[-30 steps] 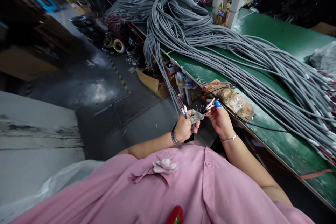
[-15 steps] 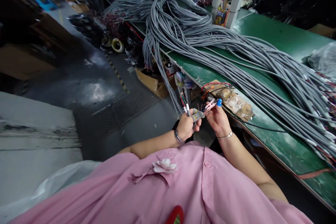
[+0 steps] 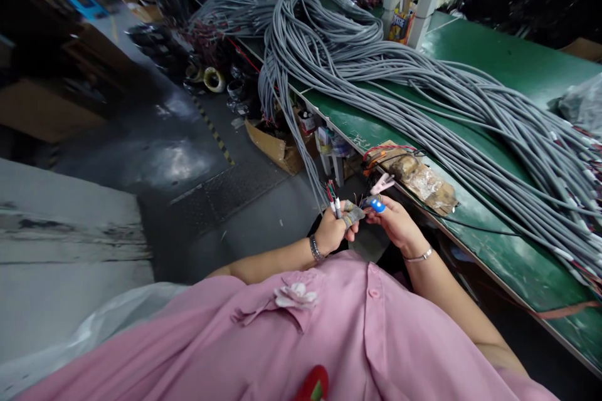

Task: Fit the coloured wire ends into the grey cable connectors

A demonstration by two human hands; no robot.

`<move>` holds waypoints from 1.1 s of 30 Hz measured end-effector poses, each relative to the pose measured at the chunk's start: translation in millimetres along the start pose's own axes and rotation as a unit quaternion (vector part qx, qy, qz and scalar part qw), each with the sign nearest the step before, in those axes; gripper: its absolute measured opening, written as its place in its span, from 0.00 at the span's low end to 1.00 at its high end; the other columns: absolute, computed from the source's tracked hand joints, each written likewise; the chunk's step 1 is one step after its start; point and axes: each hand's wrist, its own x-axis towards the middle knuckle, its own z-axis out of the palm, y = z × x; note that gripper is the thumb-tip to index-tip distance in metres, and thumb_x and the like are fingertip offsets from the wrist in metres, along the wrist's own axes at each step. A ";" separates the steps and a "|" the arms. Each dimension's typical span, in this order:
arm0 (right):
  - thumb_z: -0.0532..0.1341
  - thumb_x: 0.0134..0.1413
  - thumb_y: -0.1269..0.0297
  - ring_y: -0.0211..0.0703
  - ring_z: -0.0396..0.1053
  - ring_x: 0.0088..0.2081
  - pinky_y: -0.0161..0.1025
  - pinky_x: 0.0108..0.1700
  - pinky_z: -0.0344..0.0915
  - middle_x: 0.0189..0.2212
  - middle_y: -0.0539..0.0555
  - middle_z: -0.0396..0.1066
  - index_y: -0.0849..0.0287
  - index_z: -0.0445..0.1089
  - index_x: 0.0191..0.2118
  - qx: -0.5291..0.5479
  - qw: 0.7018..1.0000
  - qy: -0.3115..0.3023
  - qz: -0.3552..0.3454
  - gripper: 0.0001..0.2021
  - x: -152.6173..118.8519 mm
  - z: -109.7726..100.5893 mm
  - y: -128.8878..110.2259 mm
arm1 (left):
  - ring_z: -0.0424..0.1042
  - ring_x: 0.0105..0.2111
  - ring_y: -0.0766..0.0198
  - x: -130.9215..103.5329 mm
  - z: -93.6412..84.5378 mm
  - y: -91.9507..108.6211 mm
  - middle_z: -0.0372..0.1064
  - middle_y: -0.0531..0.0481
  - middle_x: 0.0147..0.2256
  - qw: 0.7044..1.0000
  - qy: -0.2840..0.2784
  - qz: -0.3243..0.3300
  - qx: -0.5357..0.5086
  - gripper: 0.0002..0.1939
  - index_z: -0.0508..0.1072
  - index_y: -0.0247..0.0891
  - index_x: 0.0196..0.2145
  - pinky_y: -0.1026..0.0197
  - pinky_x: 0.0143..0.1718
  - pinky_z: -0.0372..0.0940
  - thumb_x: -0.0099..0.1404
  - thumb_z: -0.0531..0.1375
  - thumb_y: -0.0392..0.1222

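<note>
My left hand (image 3: 332, 229), with grey coverings on some fingers, is closed around grey cables whose white-banded ends (image 3: 335, 205) show red, green and black wires. Close on its right, my right hand (image 3: 391, 219) pinches thin wires (image 3: 367, 208) between its fingertips; a blue cover (image 3: 377, 205) sits on one finger. Just above those fingers is a pink clip (image 3: 382, 183) at the table edge. Part of the wires is hidden by the fingers.
Long grey cables (image 3: 324, 62) lie in a thick bundle over the green table (image 3: 498, 53). A taped brown pad (image 3: 423, 182) rests at its near edge. Below stands an open cardboard box (image 3: 273, 145). A grey cabinet (image 3: 70, 219) is at left.
My right hand has moved slightly down, away from the pink clip, and its fingers have come together on the wires near my left hand. My left hand still holds the cables.
</note>
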 end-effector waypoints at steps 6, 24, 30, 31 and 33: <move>0.67 0.48 0.57 0.37 0.67 0.26 0.37 0.33 0.65 0.24 0.49 0.72 0.58 0.73 0.30 -0.129 0.988 -0.038 -0.071 0.10 -8.5 9.2 -7.6 | 0.66 0.13 0.69 -2.0 0.8 -2.5 0.68 0.51 0.19 0.992 -0.087 -0.031 0.083 0.15 0.67 0.34 0.26 0.68 0.13 0.58 0.56 0.63 0.50; 0.66 0.49 0.54 0.36 0.64 0.29 0.33 0.29 0.62 0.31 0.49 0.70 0.54 0.71 0.38 -0.067 0.987 0.114 -0.091 0.12 -23.4 11.0 27.4 | 0.69 0.16 0.68 2.7 6.0 0.4 0.70 0.50 0.20 0.998 -0.027 -0.051 0.006 0.18 0.68 0.34 0.27 0.69 0.14 0.54 0.54 0.64 0.54; 0.66 0.49 0.56 0.34 0.60 0.24 0.34 0.26 0.58 0.23 0.47 0.67 0.57 0.71 0.29 -0.080 0.986 0.098 -0.111 0.10 -15.4 17.8 16.5 | 0.73 0.21 0.63 6.0 0.5 -0.3 0.73 0.44 0.22 0.990 -0.113 -0.089 0.008 0.20 0.71 0.32 0.26 0.65 0.21 0.63 0.53 0.65 0.54; 0.66 0.49 0.56 0.34 0.60 0.23 0.34 0.26 0.58 0.22 0.47 0.66 0.57 0.71 0.29 -0.082 0.988 0.080 -0.107 0.10 -14.0 18.0 13.2 | 0.73 0.21 0.62 6.3 -0.7 0.1 0.73 0.44 0.22 0.987 -0.130 -0.091 0.016 0.19 0.71 0.32 0.26 0.64 0.22 0.64 0.53 0.65 0.54; 0.66 0.49 0.55 0.35 0.60 0.22 0.35 0.26 0.59 0.20 0.47 0.66 0.57 0.70 0.29 -0.093 0.990 0.045 -0.097 0.11 -10.7 18.4 7.4 | 0.72 0.20 0.62 6.3 -2.2 0.1 0.73 0.44 0.21 0.986 -0.143 -0.085 0.029 0.19 0.71 0.32 0.26 0.64 0.22 0.64 0.53 0.65 0.53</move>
